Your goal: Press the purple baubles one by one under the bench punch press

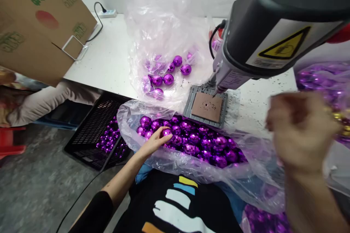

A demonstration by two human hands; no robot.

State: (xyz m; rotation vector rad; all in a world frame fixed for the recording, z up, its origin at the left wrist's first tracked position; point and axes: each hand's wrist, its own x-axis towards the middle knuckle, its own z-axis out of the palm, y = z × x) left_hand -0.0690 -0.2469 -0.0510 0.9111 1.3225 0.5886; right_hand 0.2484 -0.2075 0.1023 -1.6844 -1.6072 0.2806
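Note:
My left hand [156, 139] reaches into a clear plastic bag [191, 167] on my lap, fingers curled round one shiny purple faceted ball [166, 133] among several like it. My right hand [299, 131] is raised close to the camera at the right, blurred by motion, fingers loosely curled; whether it holds anything does not show. Between the hands, a grey machine head [262, 29] with a yellow warning label hangs over a small square base plate [206, 106] on the white table [109, 58].
A second clear bag [166, 36] with several purple balls lies on the table behind the plate. More purple balls sit in a black crate [93, 131] on the floor at left and in a bag at far right [322, 80]. A cardboard box [41, 18] and a power strip [107, 14] stand at the upper left.

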